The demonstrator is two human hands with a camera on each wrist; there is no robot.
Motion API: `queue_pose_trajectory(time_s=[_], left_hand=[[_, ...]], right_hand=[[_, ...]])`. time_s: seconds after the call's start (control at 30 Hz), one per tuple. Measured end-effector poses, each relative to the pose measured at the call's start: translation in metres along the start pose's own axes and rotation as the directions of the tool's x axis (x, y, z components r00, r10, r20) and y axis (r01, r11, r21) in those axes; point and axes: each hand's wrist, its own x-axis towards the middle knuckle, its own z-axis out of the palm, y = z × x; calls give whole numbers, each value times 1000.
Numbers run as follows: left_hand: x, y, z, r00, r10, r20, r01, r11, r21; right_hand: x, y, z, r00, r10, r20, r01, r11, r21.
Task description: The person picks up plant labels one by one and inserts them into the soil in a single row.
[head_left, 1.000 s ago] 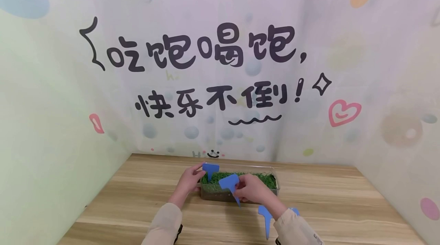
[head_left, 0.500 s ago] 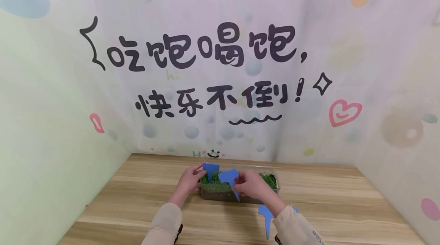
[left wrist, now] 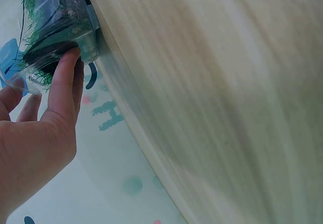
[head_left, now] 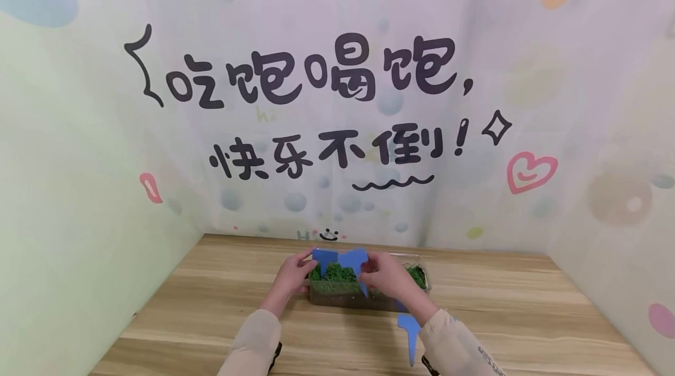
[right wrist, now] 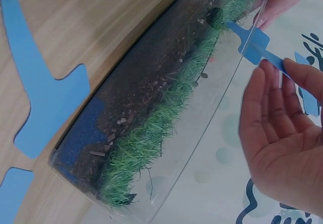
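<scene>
A clear plastic planter box (head_left: 364, 301) holds dark soil under green grass (head_left: 343, 273). One blue T-shaped plant label (head_left: 324, 257) stands upright in the grass at the left end. Fingers of my left hand (head_left: 291, 276) grip that end of the box; in the left wrist view, one long finger presses on the end wall. My right hand (head_left: 389, 276) pinches a second blue plant label (head_left: 352, 259) by the side of its head. Its pointed stem hangs down, overlapping the front wall. The right wrist view shows this label edge-on between thumb and fingers.
On the wooden table (head_left: 211, 317), in front of the box, lies another blue label (head_left: 410, 335). Beside it in the right wrist view, part of a further blue label (right wrist: 12, 191) shows. A printed cloth wall (head_left: 263, 206) rises behind the table.
My right hand has lifted its label, so the stem tip has gone from below the box to across its front wall. The left hand keeps its place.
</scene>
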Motion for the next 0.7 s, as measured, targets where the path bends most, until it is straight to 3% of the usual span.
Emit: queue_pose_trajectory(time_s=[0.27, 0.7], left_hand=[[1, 0, 0, 1000, -8, 0, 8, 1000, -2], [0, 1, 0, 1000, -18, 7, 18, 1000, -13]], right_hand=[[9, 2, 1, 993, 21, -119, -18, 1000, 24], [19, 9, -1, 979, 40, -199, -36, 999, 26]])
